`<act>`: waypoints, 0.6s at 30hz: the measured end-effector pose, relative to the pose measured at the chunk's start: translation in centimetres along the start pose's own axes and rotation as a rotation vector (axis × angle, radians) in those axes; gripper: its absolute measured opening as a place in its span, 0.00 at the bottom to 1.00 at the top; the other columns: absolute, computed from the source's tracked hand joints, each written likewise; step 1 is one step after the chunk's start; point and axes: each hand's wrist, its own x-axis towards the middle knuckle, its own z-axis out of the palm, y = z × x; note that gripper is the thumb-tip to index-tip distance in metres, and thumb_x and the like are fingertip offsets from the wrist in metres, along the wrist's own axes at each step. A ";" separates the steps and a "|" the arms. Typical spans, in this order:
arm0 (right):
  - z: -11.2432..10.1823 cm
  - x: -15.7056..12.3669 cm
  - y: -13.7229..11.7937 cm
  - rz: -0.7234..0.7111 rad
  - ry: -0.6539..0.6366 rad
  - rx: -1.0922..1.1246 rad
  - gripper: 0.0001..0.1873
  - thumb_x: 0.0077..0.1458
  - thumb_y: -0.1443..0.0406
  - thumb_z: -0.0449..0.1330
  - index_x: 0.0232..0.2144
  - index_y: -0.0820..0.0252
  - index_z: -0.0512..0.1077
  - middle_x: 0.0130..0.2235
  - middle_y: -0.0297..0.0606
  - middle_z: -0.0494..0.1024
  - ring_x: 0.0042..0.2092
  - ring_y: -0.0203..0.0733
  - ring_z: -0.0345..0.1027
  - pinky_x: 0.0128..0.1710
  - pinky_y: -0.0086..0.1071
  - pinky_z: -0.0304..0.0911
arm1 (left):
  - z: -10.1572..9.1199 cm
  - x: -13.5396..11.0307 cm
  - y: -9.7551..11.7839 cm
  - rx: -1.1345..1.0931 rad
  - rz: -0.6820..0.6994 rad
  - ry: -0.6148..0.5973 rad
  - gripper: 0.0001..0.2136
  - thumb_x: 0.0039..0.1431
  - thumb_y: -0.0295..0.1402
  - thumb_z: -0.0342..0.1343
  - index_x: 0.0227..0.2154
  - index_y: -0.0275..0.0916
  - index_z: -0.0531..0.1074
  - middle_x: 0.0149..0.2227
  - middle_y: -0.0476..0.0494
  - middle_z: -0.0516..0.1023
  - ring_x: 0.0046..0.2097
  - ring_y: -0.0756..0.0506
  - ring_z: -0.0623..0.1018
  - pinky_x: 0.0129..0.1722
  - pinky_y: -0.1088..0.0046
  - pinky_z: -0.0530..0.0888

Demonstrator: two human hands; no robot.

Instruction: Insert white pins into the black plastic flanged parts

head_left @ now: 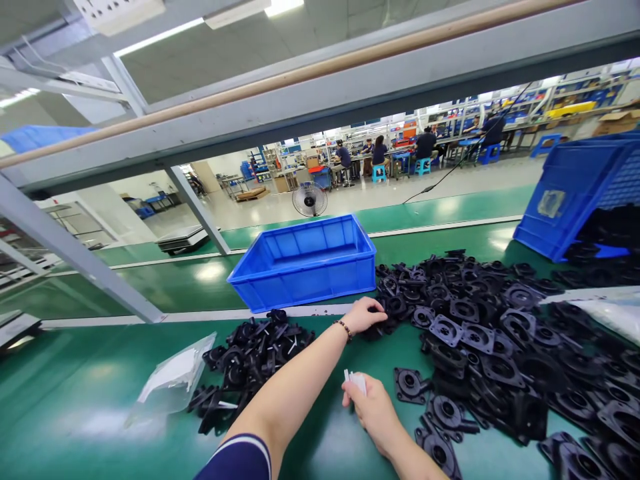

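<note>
White pieces (357,381) between right fingers (355,394)

White-striped navy sleeve (236,461), beaded bracelet (344,329)

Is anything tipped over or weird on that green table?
Yes, the blue bin on the right looks tipped over, with black parts heaped at its mouth. The other blue bin sits upright. It might be tipped on purpose.

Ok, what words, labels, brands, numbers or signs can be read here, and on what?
No text can be read.
Pale patch, perhaps a label, on the tilted blue crate: too blurred.
Black parts: no legible marking.
Far workbenches: too small and blurred to tell.
</note>
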 end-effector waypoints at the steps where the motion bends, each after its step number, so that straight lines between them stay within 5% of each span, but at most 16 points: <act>1: -0.1 0.1 0.1 0.000 -0.005 -0.015 0.22 0.45 0.51 0.56 0.26 0.67 0.63 0.19 0.31 0.62 0.16 0.22 0.41 0.17 0.24 0.36 | 0.2 -1.1 0.5 -0.025 0.043 -0.057 0.11 0.51 0.35 0.56 0.37 0.35 0.72 0.43 0.45 0.72 0.45 0.50 0.70 0.48 0.76 0.64; 4: -0.2 0.2 0.2 -0.005 -0.012 -0.054 0.23 0.45 0.49 0.56 0.24 0.67 0.63 0.18 0.31 0.60 0.17 0.23 0.41 0.18 0.24 0.37 | 0.2 -3.2 1.6 -0.064 0.156 -0.221 0.17 0.48 0.35 0.58 0.43 0.40 0.71 0.42 0.49 0.73 0.43 0.52 0.72 0.40 0.81 0.69; 6: -0.2 0.1 0.2 -0.012 -0.020 -0.076 0.23 0.46 0.49 0.55 0.24 0.67 0.63 0.16 0.29 0.58 0.17 0.23 0.41 0.18 0.24 0.37 | -0.5 -3.3 2.1 -0.041 0.175 -0.203 0.17 0.49 0.38 0.57 0.43 0.41 0.71 0.40 0.49 0.74 0.40 0.51 0.74 0.35 0.80 0.70; 9: -0.2 -0.2 0.0 -0.019 -0.031 -0.106 0.23 0.47 0.49 0.54 0.23 0.66 0.63 0.13 0.26 0.50 0.16 0.24 0.39 0.18 0.24 0.36 | -2.5 -1.9 2.6 0.049 0.148 0.077 0.15 0.56 0.39 0.49 0.40 0.35 0.71 0.41 0.43 0.73 0.42 0.48 0.72 0.44 0.71 0.69; 11: -0.2 -0.3 -0.1 -0.023 -0.037 -0.124 0.22 0.48 0.49 0.53 0.23 0.66 0.62 0.13 0.26 0.48 0.15 0.24 0.39 0.18 0.24 0.35 | -4.5 -0.6 2.6 0.123 0.137 0.332 0.17 0.58 0.38 0.46 0.46 0.34 0.67 0.53 0.39 0.64 0.56 0.44 0.61 0.57 0.64 0.55; 13: -0.2 -0.3 -0.2 -0.031 -0.040 -0.140 0.22 0.48 0.49 0.52 0.23 0.66 0.62 0.13 0.26 0.47 0.16 0.25 0.39 0.18 0.24 0.34 | -6.9 0.6 2.3 0.247 0.112 0.575 0.22 0.58 0.41 0.46 0.53 0.34 0.61 0.60 0.39 0.52 0.63 0.42 0.44 0.60 0.59 0.37; 15: -0.3 -0.3 -0.1 -0.041 -0.042 -0.153 0.23 0.48 0.49 0.52 0.23 0.66 0.63 0.14 0.26 0.46 0.16 0.24 0.38 0.18 0.24 0.34 | -9.3 1.5 1.5 0.572 0.020 0.794 0.29 0.56 0.50 0.46 0.55 0.36 0.58 0.59 0.39 0.53 0.62 0.37 0.45 0.59 0.53 0.35; 18: -0.4 -0.3 -0.1 -0.054 -0.044 -0.171 0.23 0.49 0.49 0.52 0.23 0.66 0.63 0.15 0.26 0.47 0.17 0.24 0.38 0.19 0.24 0.35 | -12.0 2.1 -0.4 0.774 -0.175 0.647 0.32 0.54 0.57 0.38 0.43 0.33 0.70 0.44 0.33 0.71 0.52 0.34 0.64 0.54 0.51 0.51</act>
